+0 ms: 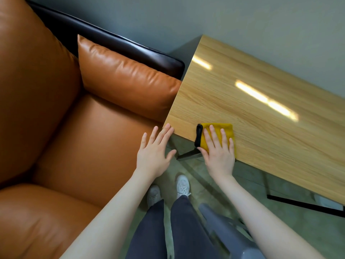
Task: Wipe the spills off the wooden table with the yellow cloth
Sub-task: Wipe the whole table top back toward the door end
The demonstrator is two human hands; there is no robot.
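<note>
Yellow cloth (226, 130), light woodgrain table (261, 116), orange sofa (74, 128).

- A living room or lounge, by the look of the furniture; home or office lounge cannot be told.
- An orange leather sofa (71, 139) with a loose cushion (127, 79) and a dark back edge fills the left side.
- A glossy wooden table (261, 113) on black metal legs stands just beside the sofa.
- Plain grey wall (205, 15) behind; greenish floor (201, 186) below.
</note>
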